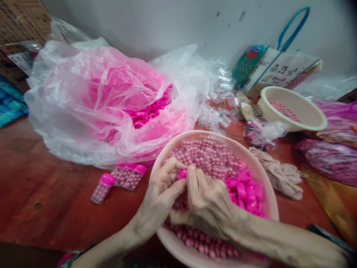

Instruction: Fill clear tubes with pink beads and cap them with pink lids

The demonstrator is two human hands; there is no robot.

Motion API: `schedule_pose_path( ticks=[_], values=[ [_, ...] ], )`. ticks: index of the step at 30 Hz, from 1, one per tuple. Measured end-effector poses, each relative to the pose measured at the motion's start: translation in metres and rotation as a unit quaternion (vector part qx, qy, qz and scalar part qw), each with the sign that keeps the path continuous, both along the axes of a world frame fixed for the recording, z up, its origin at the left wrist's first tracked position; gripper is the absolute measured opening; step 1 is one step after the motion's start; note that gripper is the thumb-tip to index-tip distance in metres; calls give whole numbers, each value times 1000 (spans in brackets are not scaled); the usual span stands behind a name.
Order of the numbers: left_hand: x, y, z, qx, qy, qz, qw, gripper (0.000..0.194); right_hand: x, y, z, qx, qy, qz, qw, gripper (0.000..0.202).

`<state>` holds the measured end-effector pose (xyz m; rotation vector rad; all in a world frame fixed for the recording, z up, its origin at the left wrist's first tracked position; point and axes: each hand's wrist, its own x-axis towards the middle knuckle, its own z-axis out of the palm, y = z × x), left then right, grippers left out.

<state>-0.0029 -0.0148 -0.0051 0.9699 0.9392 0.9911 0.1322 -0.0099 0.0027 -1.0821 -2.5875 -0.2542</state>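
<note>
My left hand and my right hand meet over a pale pink basin. Between their fingertips shows a small bright pink plastic cap; both hands are closed around it. Whatever lies under the cap is hidden by my fingers. Round pink beads fill much of the basin, and more lie below my wrists. A heap of pink caps rests at its right side. Several clear bead-filled bottles with pink caps, one of them a bottle standing apart, are left of the basin.
A large plastic bag of pink caps spreads at the back left. Behind the basin lie clear empty bottles. At right are a cream bowl with pink pieces, a beige cloth and filled bags. A printed tote leans on the wall.
</note>
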Motion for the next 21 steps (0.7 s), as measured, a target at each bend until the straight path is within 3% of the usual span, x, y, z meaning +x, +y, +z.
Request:
schedule_pose_path(
  ticks=[6, 14, 16, 18, 20, 21],
  values=[
    [3, -1, 7, 24, 59, 11, 998, 17, 6, 0, 3, -99, 112, -36, 988, 34],
    [4, -11, 9, 75, 178, 40, 980, 16, -1, -4, 9, -75, 21, -9, 997, 25],
    [2, -17, 11, 117, 199, 88, 969, 18, 2, -5, 16, -102, 46, 18, 994, 34],
    [-7, -25, 10, 156, 229, 188, 942, 23, 14, -3, 28, -141, 84, 32, 986, 50],
    [-27, -33, 3, 159, 266, 299, 903, 30, 37, 3, 39, -147, 121, -14, 982, 60],
    [-39, -36, -4, 138, 280, 331, 890, 33, 50, 7, 41, -129, 132, -71, 980, 55]
  ],
)
